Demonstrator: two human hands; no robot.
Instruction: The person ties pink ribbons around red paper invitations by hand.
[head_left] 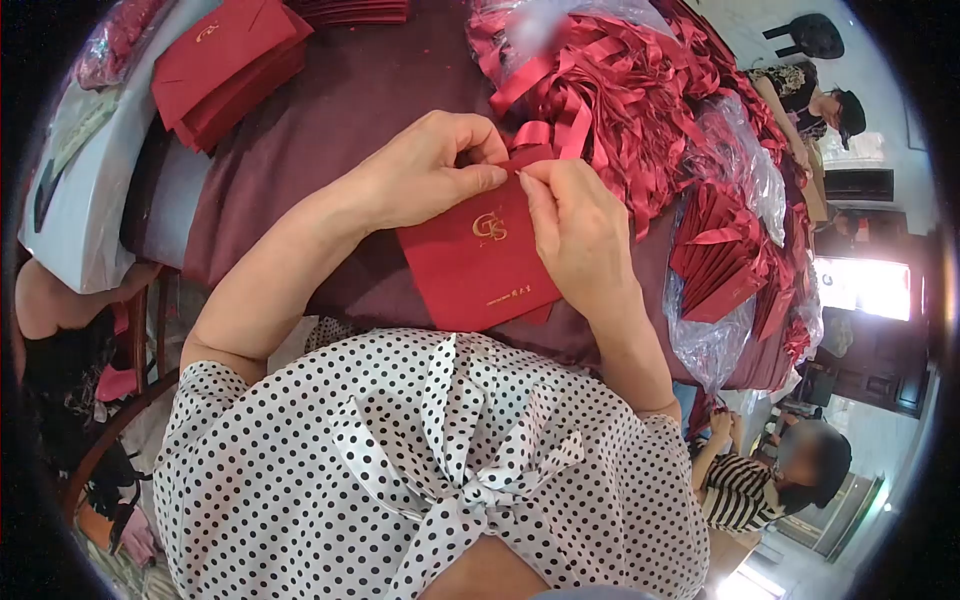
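Note:
A red paper bag (482,255) with a gold emblem and small gold print lies in front of me on the dark red cloth. At its top edge, my left hand (440,170) has thumb and fingers pinched together. Close beside it, my right hand (580,225) is also closed in a pinch at the same edge. What the fingertips hold there is too small to make out. Red ribbon (575,130) loops up just behind the bag's top edge, next to a big heap of red ribbons (640,110).
A stack of red bags (225,65) lies at the back left. Bundled bags with ribbons (715,250) sit in clear plastic at the right. A white box (90,190) stands far left. Other people are at the right and left edges.

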